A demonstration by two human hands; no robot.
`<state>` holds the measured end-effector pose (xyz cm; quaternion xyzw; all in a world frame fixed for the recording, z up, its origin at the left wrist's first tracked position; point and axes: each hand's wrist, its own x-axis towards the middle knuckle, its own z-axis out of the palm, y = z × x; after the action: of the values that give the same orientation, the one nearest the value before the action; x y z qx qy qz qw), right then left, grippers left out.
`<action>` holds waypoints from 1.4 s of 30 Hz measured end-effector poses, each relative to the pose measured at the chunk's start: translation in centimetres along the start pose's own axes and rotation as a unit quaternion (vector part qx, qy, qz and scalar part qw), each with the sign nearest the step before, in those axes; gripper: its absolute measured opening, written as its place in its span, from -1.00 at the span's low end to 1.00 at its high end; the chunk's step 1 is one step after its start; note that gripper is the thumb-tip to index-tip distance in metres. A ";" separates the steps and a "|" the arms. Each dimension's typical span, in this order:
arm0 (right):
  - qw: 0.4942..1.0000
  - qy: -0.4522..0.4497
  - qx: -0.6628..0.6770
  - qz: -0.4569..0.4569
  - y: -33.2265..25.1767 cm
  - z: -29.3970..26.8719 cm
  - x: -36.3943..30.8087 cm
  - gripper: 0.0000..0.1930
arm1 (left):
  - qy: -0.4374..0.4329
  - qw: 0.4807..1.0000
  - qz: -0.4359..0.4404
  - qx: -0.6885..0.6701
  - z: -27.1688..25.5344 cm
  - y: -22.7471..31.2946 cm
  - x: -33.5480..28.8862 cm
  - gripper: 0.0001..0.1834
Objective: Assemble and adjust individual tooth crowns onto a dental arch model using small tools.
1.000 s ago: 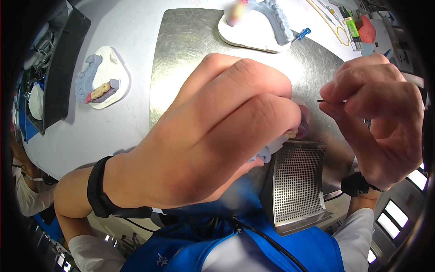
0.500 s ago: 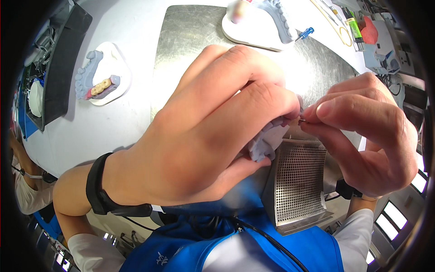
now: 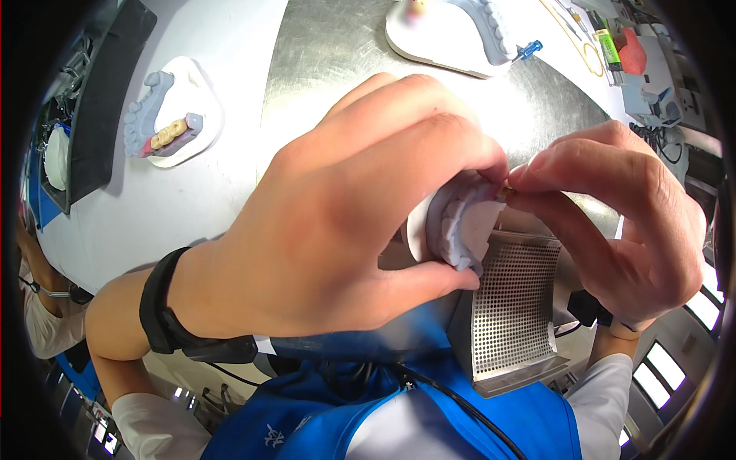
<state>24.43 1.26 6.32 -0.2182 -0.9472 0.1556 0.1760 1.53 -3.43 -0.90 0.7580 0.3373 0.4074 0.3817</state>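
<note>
My left hand (image 3: 337,207) grips a dental model (image 3: 457,222) between thumb and fingers. Grey teeth on a pale base show in the gap under my palm, and the rest of it is covered by the hand. At the model's far right end, my right hand (image 3: 629,207) pinches a tiny yellowish piece (image 3: 505,192) between thumb and fingertips, mostly hidden. Its fingertips are close beside those of my left hand. Left of my hands, a second dental model (image 3: 201,103) with grey teeth and a row of yellowish tooth crowns (image 3: 169,135) rests on the white tabletop (image 3: 195,207).
Beyond my hands, another dental model (image 3: 429,38) lies on a scratched metal plate (image 3: 330,54), with a blue-handled screwdriver (image 3: 530,50) beside it. A perforated metal grille (image 3: 514,307) is at the table's near edge. A black tray (image 3: 103,115) stands far left.
My left hand has turned the held model, so more of its grey teeth and base shows. Its thumb has shifted right. My right fingertips have moved slightly up, still pinching.
</note>
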 end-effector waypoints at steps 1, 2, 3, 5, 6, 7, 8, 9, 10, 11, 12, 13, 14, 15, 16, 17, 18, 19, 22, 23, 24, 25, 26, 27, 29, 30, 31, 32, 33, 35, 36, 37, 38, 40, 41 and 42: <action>1.000 -0.001 0.000 0.000 0.0 -0.1 -0.1 -0.58 | -0.007 1.000 -0.012 -0.006 -0.1 0.1 0.0 -0.29; 1.000 -0.010 0.008 0.003 0.1 -0.2 -0.2 -0.58 | -0.007 1.000 -0.011 -0.007 0.0 0.0 0.1 -0.29; 1.000 -0.019 0.016 0.006 0.1 -0.4 -0.3 -0.57 | -0.012 1.000 -0.010 -0.006 0.0 0.0 0.1 -0.28; 0.999 -0.015 0.030 0.006 0.5 0.4 -0.2 -0.57 | -0.014 1.000 -0.018 0.002 -0.1 -0.2 -0.2 -0.28; 0.999 -0.011 0.040 0.010 0.6 0.8 -0.1 -0.57 | -0.011 1.000 -0.026 0.000 -0.1 -0.4 -0.4 -0.27; 0.999 -0.012 0.033 0.013 0.6 0.4 -0.3 -0.57 | -0.010 1.000 -0.023 -0.010 0.0 -0.3 -0.3 -0.26; 0.998 -0.003 0.034 0.047 0.7 0.0 -0.5 -0.60 | -0.010 1.000 -0.017 -0.013 -0.1 -0.3 -0.1 -0.26; 0.996 0.006 0.036 0.080 0.8 -0.4 -0.7 -0.63 | -0.023 0.999 -0.020 -0.012 -0.2 -0.2 0.0 -0.25; 0.986 -0.007 0.058 0.158 1.1 -0.8 -0.5 -0.69 | -0.034 0.999 -0.028 -0.006 -0.3 -0.2 0.1 -0.24; 0.984 -0.021 0.069 0.162 1.9 -1.2 -0.2 -0.77 | -0.032 0.999 -0.029 -0.006 -0.1 -0.4 0.1 -0.24; 0.980 -0.018 0.052 0.192 2.5 -1.7 -0.3 -0.80 | -0.016 1.000 -0.014 -0.001 0.2 -0.8 0.0 -0.23; 0.975 -0.013 0.030 0.221 2.5 -2.2 -0.2 -0.83 | 0.001 1.000 0.006 0.005 0.2 -0.8 0.0 -0.22; 0.950 0.008 0.006 0.312 2.2 -2.2 0.2 -0.87 | 0.003 1.000 0.010 0.005 0.0 -0.6 0.0 -0.22; 0.965 0.002 0.000 0.261 4.1 -2.7 -0.1 -0.83 | -0.001 1.000 0.014 0.019 -0.2 -0.4 0.0 -0.21; 0.968 -0.029 -0.049 0.244 5.3 -2.7 0.1 -0.80 | -0.006 0.999 0.014 0.034 -0.2 -0.5 0.1 -0.20; 0.966 -0.062 -0.101 0.228 6.3 -2.6 0.2 -0.78 | -0.007 0.999 0.018 0.031 -0.2 -0.7 0.2 -0.20; 0.971 -0.055 -0.132 0.192 7.7 -2.3 -0.5 -0.72 | -0.018 0.999 0.020 0.027 -0.1 -0.9 0.4 -0.22; 0.972 -0.053 -0.126 0.188 8.1 -1.3 -0.4 -0.72 | -0.028 0.999 0.011 0.032 -0.2 -1.0 0.2 -0.24; 0.979 -0.040 -0.079 0.181 9.4 0.4 -0.3 -0.65 | -0.083 0.995 -0.016 0.052 -0.7 -0.8 0.2 -0.29; 0.979 -0.041 -0.080 0.183 9.6 0.3 -0.4 -0.65 | -0.083 0.995 -0.016 0.050 -0.6 -0.9 0.1 -0.29; 0.981 -0.047 -0.094 0.161 9.7 0.2 -0.3 -0.69 | -0.065 0.997 0.001 0.044 -0.4 -1.2 0.1 -0.31; 0.983 -0.052 -0.107 0.137 9.7 0.1 -0.1 -0.73 | -0.046 0.998 0.016 0.039 -0.4 -1.4 0.1 -0.34; 0.984 -0.052 -0.105 0.136 9.6 -0.1 0.0 -0.73 | -0.045 0.998 0.014 0.040 -0.4 -1.4 0.0 -0.34; 0.982 -0.063 -0.100 0.146 9.3 -0.4 0.0 -0.76 | -0.040 0.999 0.011 0.035 -0.5 -1.5 -0.1 -0.35; 0.960 -0.065 -0.092 0.258 7.2 -3.0 -0.6 -0.81 | -0.031 0.999 0.025 0.016 -0.3 -1.3 0.4 -0.35; 0.958 -0.019 -0.030 0.285 5.3 -3.5 -1.0 -0.80 | -0.039 0.999 0.019 0.019 -0.3 -1.2 0.4 -0.36; 0.950 0.028 0.035 0.309 3.8 -3.8 -1.0 -0.79 | -0.048 0.999 0.009 0.024 -0.3 -1.1 0.5 -0.37; 0.981 -0.033 -0.024 0.189 3.8 -4.9 -0.9 -0.79 | -0.046 0.999 0.009 0.025 -0.4 -1.0 0.5 -0.37; 0.990 -0.092 -0.084 0.066 3.9 -6.0 -0.8 -0.79 | -0.055 0.998 0.005 0.030 -0.4 -0.9 0.6 -0.37; 0.989 -0.141 -0.028 0.029 3.0 -5.1 -0.2 -0.76 | -0.066 0.997 0.002 0.033 -0.6 -1.1 0.6 -0.38; 0.991 -0.121 -0.042 0.030 2.2 -4.2 0.0 -0.74 | -0.067 0.997 -0.006 0.024 -0.7 -1.1 0.6 -0.38; 0.993 -0.101 -0.055 0.029 1.5 -3.4 0.5 -0.73 | -0.067 0.997 -0.016 0.015 -0.7 -1.1 0.5 -0.39; 0.993 -0.101 -0.054 0.028 1.2 -3.3 0.9 -0.73 | -0.067 0.998 -0.017 0.016 -0.8 -1.0 0.5 -0.39; 0.983 -0.125 -0.133 -0.004 0.7 -3.3 1.7 -0.74 | -0.082 0.996 -0.023 0.029 -1.0 -0.8 0.6 -0.40; 0.983 -0.125 -0.135 -0.005 0.6 -3.1 1.8 -0.74 | -0.081 0.996 -0.022 0.029 -1.0 -0.9 0.6 -0.40; 0.982 -0.124 -0.140 0.004 0.6 -2.9 1.8 -0.75 | -0.078 0.996 -0.017 0.026 -1.0 -1.1 0.6 -0.40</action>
<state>24.33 3.20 9.19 -0.2233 -0.9733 0.0475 0.0241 0.71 -2.09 -1.24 0.7912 0.3295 0.3317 0.3942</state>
